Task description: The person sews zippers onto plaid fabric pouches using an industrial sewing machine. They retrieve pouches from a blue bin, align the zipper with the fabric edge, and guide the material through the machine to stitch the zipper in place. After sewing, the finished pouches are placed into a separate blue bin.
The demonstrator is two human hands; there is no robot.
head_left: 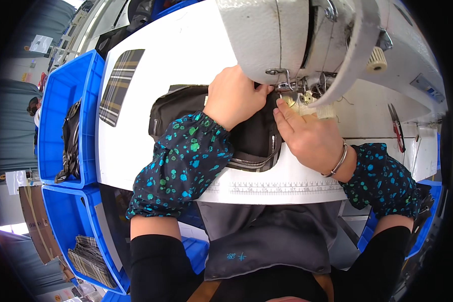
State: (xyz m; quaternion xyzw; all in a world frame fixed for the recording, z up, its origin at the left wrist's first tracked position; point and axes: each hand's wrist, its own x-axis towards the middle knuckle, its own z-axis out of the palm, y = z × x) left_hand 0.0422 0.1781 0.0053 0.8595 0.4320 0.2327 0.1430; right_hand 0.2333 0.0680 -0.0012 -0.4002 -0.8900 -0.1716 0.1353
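My left hand (pixel 236 95), fingers curled and pressed together, grips a black zippered fabric piece (pixel 249 139) just left of the sewing machine's presser foot (pixel 287 86). My right hand (pixel 307 136) rests at the piece's right edge, index and middle fingers stretched toward the needle area, thumb hidden. The piece lies on the white worktable (pixel 176 60), a silver zipper (pixel 251 162) curving along its near corner. The white machine head (pixel 261 35) overhangs both hands and hides some of the stitching spot. A flat plaid fabric piece (pixel 121 85) lies at the table's left.
Blue bins with dark and plaid fabric stand left (pixel 53 131) and lower left (pixel 70 211); another (pixel 423 241) is at lower right. Red-handled scissors (pixel 398 128) lie right of the machine. A printed ruler (pixel 277 190) runs along the front edge. Someone's head (pixel 33 106) shows at far left.
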